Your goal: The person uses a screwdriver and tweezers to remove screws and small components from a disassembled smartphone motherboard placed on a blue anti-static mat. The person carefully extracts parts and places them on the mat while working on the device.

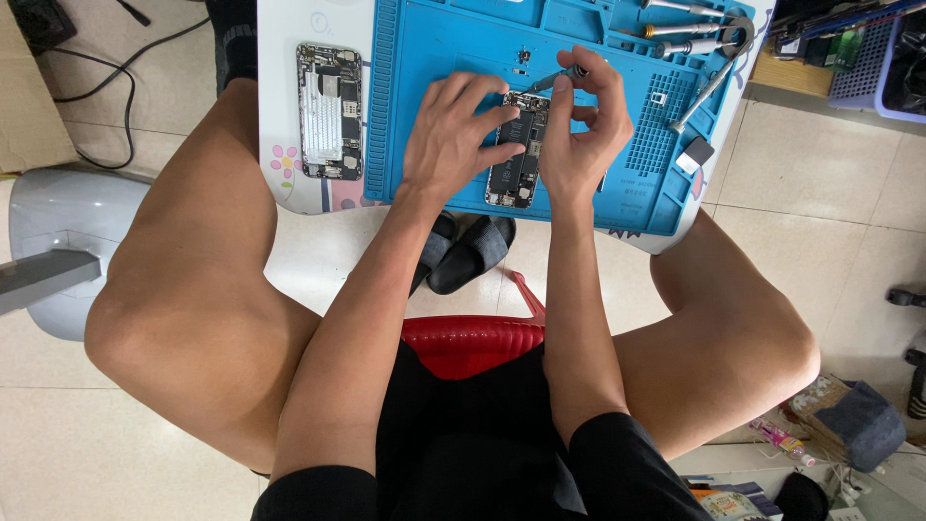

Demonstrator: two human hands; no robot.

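Observation:
An opened phone (519,154) with its insides showing lies on a blue repair mat (434,58). My left hand (453,130) presses down on the phone's left side, fingers spread over it. My right hand (579,125) grips a thin screwdriver (558,79), its tip meeting the phone's top edge. A second opened phone body (329,111) lies to the left, off the mat, on a small white table (285,145).
Metal tools and tweezers (709,58) lie at the mat's top right, a small dark part (694,154) near its right edge. Black slippers (468,253) and a red stool (473,342) sit below. Cables (106,87) run at left; clutter (839,415) sits at lower right.

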